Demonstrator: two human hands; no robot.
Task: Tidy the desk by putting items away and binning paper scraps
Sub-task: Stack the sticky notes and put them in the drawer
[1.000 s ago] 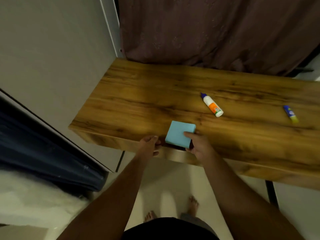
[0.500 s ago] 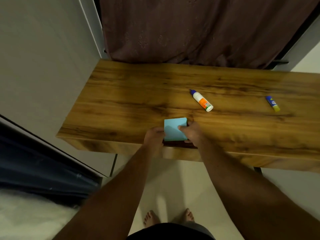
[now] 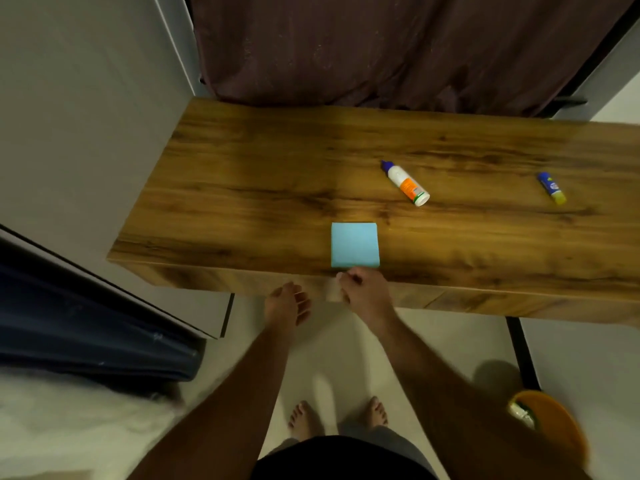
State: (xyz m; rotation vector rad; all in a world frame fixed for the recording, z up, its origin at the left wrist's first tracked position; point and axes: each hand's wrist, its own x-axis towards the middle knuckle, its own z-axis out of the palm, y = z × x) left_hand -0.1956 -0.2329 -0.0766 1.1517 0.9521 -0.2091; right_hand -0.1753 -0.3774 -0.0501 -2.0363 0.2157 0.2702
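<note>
Head cam, blue sticky pad (image 3: pixel 354 244) lay flat at desk (image 3: pixel 242 202) near edge, R hand (image 3: pixel 363 289) curled just beside it, grip unclear, L hand (image 3: pixel 285 306) loose, empty, glue bottle (image 3: pixel 406 183) & glue stick (image 3: pixel 551 188) farther right.

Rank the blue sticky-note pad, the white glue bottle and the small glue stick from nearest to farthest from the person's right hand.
1. Blue sticky-note pad: just beyond the right hand, at the desk's near edge.
2. White glue bottle: mid-desk, farther back and slightly right.
3. Glue stick: far off to the right.
</note>
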